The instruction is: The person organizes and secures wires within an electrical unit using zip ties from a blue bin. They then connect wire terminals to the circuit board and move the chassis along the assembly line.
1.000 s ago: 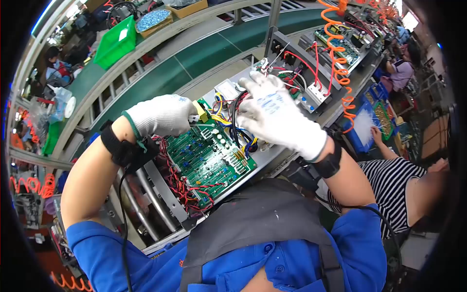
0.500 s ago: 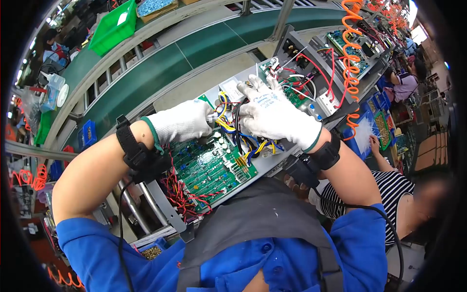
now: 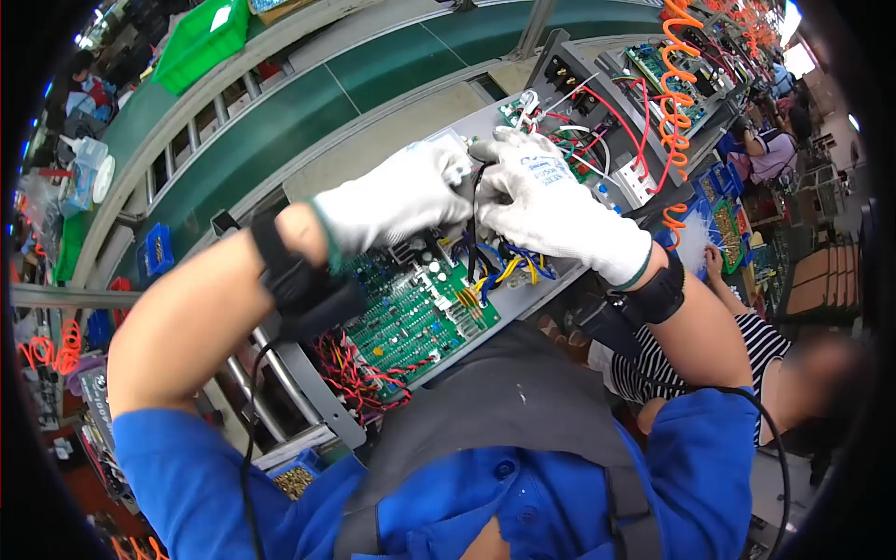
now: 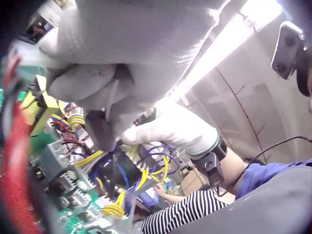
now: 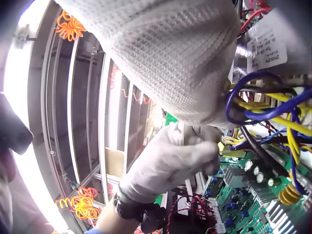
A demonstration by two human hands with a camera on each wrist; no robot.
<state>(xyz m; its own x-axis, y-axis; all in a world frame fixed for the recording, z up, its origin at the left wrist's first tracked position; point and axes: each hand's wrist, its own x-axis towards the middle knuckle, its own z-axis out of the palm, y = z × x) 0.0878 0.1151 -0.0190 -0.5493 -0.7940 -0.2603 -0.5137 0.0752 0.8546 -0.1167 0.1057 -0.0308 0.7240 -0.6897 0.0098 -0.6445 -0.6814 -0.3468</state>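
Both hands wear white gloves and meet over the wire bundle. In the head view the left hand [image 3: 397, 198] has curled fingers above the green circuit board [image 3: 411, 317]; the left wrist view shows a thin white strip [image 4: 112, 96] between its fingers. Close on its right, the right hand [image 3: 546, 205] curls its fingers and thumb round the black wires [image 3: 479, 191]. Yellow and blue wires [image 3: 518, 266] hang below that hand. In the right wrist view the left hand [image 5: 168, 163] is bent close under the right hand [image 5: 175, 58], whose fingertips are hidden.
Behind the metal chassis runs a green conveyor [image 3: 289, 112] with a green bin [image 3: 201, 45]. An orange coiled hose [image 3: 679, 93] hangs at the right, near red wires. A person in a striped top [image 3: 761, 341] sits at the right; blue parts bins [image 3: 157, 250] stand left.
My left hand has moved right and up, from the board's yellow part to the wires beside the right hand. My right hand's fingers have drawn in from spread to curled.
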